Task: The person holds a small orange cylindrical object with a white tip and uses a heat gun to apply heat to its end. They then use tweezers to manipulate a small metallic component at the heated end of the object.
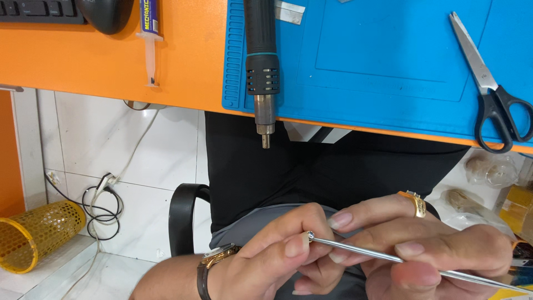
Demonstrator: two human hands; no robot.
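My left hand (277, 255), with a gold watch on its wrist, pinches the small round tip of a thin metal rod tool (366, 253) between thumb and forefinger. My right hand (438, 250), wearing a gold ring, grips the same rod further along its shaft. Both hands are low in the view, over my lap, below the edge of the orange desk (100, 61). The rod's far end runs out toward the lower right corner.
A blue work mat (388, 55) lies on the desk. A black hot-air gun (261, 66) hangs over the desk edge. Scissors (488, 89) lie at right, a syringe (150, 39) at left. A yellow mesh basket (33, 233) and cables (102, 205) are on the tiled floor.
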